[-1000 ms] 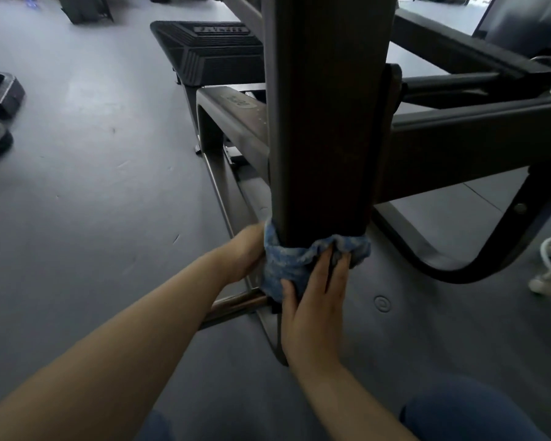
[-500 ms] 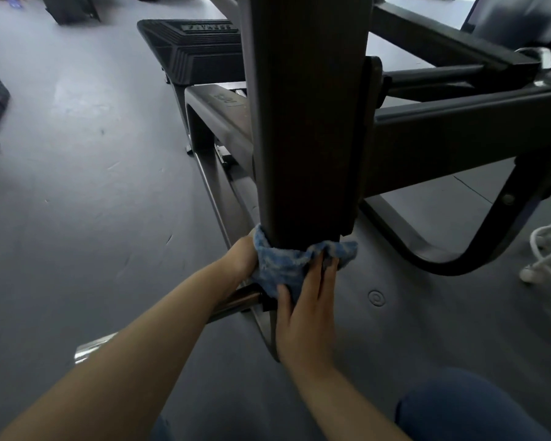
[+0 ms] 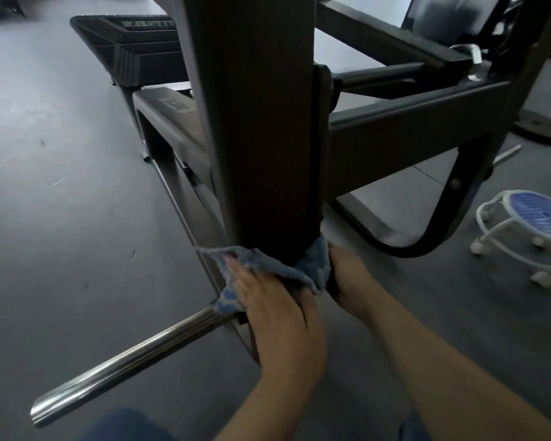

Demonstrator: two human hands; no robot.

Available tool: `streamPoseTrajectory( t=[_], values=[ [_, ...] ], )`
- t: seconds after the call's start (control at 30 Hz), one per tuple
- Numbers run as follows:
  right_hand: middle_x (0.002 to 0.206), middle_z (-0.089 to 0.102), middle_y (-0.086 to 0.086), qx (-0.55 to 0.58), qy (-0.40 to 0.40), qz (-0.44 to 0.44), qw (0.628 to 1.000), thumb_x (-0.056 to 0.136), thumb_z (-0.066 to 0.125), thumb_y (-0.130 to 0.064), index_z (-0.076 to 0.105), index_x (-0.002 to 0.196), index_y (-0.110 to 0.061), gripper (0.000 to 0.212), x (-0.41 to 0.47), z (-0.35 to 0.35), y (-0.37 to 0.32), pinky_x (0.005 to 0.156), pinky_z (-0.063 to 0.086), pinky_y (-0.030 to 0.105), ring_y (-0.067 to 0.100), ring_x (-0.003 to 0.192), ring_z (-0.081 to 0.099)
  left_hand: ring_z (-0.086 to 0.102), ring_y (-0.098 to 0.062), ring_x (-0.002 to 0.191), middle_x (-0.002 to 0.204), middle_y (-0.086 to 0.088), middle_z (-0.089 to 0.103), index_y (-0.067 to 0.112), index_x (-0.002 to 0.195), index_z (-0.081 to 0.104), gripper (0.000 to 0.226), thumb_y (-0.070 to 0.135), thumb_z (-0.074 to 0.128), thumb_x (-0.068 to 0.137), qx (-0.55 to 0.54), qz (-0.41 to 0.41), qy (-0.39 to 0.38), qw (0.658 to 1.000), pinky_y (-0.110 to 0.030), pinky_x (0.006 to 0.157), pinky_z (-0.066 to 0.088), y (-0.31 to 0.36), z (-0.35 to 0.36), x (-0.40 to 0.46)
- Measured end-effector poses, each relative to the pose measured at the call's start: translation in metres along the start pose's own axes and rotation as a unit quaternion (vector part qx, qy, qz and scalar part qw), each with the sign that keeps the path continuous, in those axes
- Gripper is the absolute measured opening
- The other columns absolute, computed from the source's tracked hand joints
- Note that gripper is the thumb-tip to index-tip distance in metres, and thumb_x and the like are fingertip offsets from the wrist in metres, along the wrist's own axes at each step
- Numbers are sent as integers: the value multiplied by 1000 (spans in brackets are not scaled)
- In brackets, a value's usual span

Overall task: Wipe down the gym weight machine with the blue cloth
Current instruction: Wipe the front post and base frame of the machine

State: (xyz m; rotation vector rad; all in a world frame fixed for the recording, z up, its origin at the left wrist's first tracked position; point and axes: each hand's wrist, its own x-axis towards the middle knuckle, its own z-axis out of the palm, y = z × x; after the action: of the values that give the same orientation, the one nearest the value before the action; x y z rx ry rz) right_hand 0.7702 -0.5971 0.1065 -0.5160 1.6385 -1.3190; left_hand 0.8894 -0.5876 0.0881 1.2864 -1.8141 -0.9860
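The weight machine's dark upright post [image 3: 261, 122] fills the middle of the head view. The blue cloth [image 3: 314, 265] is wrapped around the foot of that post, just above the floor. My left hand [image 3: 277, 313] lies on the front of the post's base, fingers spread over the cloth's left part and pressing it to the metal. My right hand [image 3: 347, 281] grips the cloth's bunched right end at the right side of the post. The back of the post and the cloth behind it are hidden.
A chrome bar [image 3: 124, 367] sticks out from the base toward the lower left. A ribbed black foot plate [image 3: 134, 49] stands at the back left. A white rolling stool with a blue seat [image 3: 535, 218] is at the right, a weight plate [image 3: 541, 125] behind it.
My view has swung to the right around the post. My right hand has moved from the front to the right side, and my left hand from the left side to the front, cloth still at the base.
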Motion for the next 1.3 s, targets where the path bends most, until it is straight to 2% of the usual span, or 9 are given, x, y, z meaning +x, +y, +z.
streamPoseTrajectory(
  t=[0.27, 0.37, 0.5, 0.67, 0.83, 0.97, 1.07, 1.2, 1.3],
  values=[
    [80, 58, 2, -52, -50, 103, 992, 100, 39, -12, 56, 81, -13, 26, 21, -1, -27, 67, 45, 21, 13, 71, 54, 16, -41, 137, 153, -5, -6, 21, 145, -1, 114, 16, 80, 66, 108, 99, -25, 989, -51, 101, 32, -30, 18, -29],
    [89, 60, 6, -10, -105, 107, 989, 99, 38, -9, 58, 105, 2, 23, 43, -12, -25, 62, 49, 20, 13, 70, 56, 11, -32, 136, 153, 7, -27, 23, 149, -4, 115, 23, 75, 65, 118, 92, 30, 988, -53, 97, 19, -33, 35, -27],
    [79, 60, 6, -29, -190, 114, 975, 100, 38, -9, 59, 82, -4, 27, 66, -12, -29, 61, 50, 20, 13, 66, 59, 2, -23, 138, 153, 3, -6, 32, 142, -4, 107, 25, 78, 73, 104, 9, 96, 990, -50, 105, 13, -20, 53, -14],
    [66, 66, 4, -41, -314, 124, 940, 99, 35, -2, 61, 82, -7, 31, 89, -14, -40, 59, 53, 21, 15, 63, 62, 2, -29, 143, 154, 0, -11, 30, 147, -10, 84, 50, 40, 82, 111, -68, 206, 970, -49, 113, 21, 14, 72, 0],
    [68, 60, 7, -35, -385, 167, 907, 100, 30, -7, 56, 84, -12, 31, 103, -14, -45, 70, 46, 26, 15, 63, 57, -8, -27, 144, 156, -17, -10, 11, 147, -2, 84, 52, 35, 84, 89, -152, 307, 935, -17, 111, -11, 38, 94, 26],
    [50, 58, 0, -14, -389, 198, 900, 100, 35, -10, 51, 78, -12, 27, 111, -12, -36, 52, 48, 22, 12, 52, 54, -2, -37, 141, 154, -13, -7, 14, 149, 2, 79, 46, 44, 90, 178, -130, 387, 895, -42, 110, 3, 38, 105, 42],
    [58, 65, 5, -12, -462, 200, 864, 78, 68, -29, 68, 73, -11, 19, 116, -8, -35, 56, 50, 22, 13, 55, 59, -3, -37, 137, 154, -5, -10, 32, 145, -4, 69, 45, 32, 88, 241, -100, 397, 880, -49, 105, 12, 30, 108, 46],
    [91, 68, 10, -3, -491, 186, 851, 100, 33, -20, 61, 108, -2, 35, 128, -1, -22, 74, 53, 29, 21, 84, 62, 6, -46, 136, 148, -16, 5, 25, 142, -1, 68, 37, 37, 86, 321, -77, 417, 847, -54, 99, 16, 11, 119, 46],
    [89, 67, 11, -18, -484, 173, 857, 100, 33, -14, 61, 100, -5, 30, 136, -6, 2, 74, 54, 30, 23, 83, 61, 11, -46, 129, 144, -21, 10, 21, 142, 1, 68, 31, 38, 86, 346, -65, 415, 839, -59, 97, 16, -7, 130, 42]
  ],
)
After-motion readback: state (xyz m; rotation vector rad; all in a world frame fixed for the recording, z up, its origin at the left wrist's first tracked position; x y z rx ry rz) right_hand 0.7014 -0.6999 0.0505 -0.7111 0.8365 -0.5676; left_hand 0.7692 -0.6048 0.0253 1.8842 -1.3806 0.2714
